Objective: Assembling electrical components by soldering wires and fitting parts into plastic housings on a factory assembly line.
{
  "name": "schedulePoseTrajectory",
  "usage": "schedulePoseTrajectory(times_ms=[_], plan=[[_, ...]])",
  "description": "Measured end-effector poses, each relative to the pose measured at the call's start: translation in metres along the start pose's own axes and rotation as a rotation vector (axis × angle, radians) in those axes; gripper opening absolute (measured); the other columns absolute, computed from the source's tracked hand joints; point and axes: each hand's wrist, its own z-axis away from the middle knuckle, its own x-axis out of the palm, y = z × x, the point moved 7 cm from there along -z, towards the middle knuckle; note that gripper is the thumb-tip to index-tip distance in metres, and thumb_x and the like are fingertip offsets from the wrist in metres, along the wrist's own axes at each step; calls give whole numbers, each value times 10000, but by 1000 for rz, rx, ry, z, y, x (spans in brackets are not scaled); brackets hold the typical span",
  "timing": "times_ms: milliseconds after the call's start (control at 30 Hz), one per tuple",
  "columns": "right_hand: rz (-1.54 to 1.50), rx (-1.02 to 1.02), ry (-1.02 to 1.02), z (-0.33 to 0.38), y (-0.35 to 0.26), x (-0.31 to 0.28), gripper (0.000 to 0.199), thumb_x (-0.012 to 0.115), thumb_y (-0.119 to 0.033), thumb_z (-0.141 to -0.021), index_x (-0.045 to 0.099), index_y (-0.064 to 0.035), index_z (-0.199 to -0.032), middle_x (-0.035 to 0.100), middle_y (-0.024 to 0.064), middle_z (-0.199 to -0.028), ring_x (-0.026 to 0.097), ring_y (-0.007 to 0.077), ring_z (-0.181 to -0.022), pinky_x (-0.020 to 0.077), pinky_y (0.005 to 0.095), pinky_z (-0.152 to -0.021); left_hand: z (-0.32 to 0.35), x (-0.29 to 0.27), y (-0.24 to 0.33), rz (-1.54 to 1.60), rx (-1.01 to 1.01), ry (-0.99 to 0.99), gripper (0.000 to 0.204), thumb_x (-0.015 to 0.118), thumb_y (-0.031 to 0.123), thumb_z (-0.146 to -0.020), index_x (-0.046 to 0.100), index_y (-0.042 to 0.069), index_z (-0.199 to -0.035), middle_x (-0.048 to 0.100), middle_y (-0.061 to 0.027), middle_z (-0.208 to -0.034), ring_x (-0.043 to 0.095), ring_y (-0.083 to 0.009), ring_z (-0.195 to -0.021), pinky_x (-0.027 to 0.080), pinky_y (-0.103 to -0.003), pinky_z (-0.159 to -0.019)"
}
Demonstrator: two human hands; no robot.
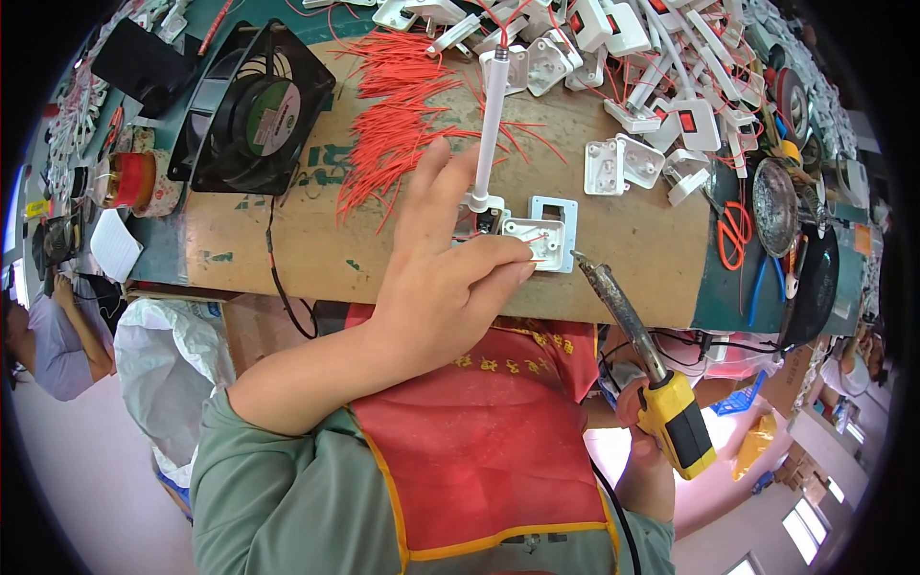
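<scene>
Left hand (431, 287): thumb and forefinger pinched together on a short red wire (540, 261); the other fingers extend away from the body, loosely spread beside the tube.

Right hand (630, 404): closed around the handle of a yellow and black iron (676, 422).

Case (537, 240): white, open, its inside facing up, at the left hand's fingertips, on a pale blue plate (567, 216).

Tube (490, 129): white, slender, just right of the left hand's raised fingers. We see its long axis run from the case away from the body, the far end leaning slightly right. We cannot tell whether it lies flat.

Iron, axis: slanting from the right hand forward and left, the tip just beside the plate.

Surface: brown board (307, 244) under the left hand, on a green bench (707, 287). Beyond the left hand, we list a heap of red wires (398, 115); to its left, a black fan (254, 115) and a jar (132, 180); to its far right, white parts (671, 125), red-handled scissors (734, 235) and a metal dish (774, 196).

Room: white sack (172, 383) left of the left forearm; seated person (62, 335) farther left; pale floor (86, 470).
</scene>
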Motion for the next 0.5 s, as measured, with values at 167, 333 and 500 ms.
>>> schedulePoseTrajectory(times_ms=[167,333,500], plan=[[48,44,-5,14,15,-2,377,714,-382,-743,575,-32,-766,561,53,-639,561,209,-524,435,293,-486,-4,7,-2,4,-30,-66,99,716,103,-732,678,73,-818,407,-235,-1348,329,-516,-1270,302,-571,-1024],[5,43,-11,14,18,2,366,723,-354,-739,573,-22,-769,560,66,-645,560,211,-532,437,291,-487,-11,5,1,16,-39,-72,73,699,77,-735,661,49,-791,399,-234,-1374,298,-485,-1313,295,-535,-1041],[-201,81,87,-4,12,14,344,736,-290,-740,565,6,-784,561,93,-667,551,207,-544,431,294,-484,-13,5,-2,-12,-97,-123,71,704,58,-728,652,38,-772,410,-218,-1389,287,-451,-1342,321,-482,-1046]])
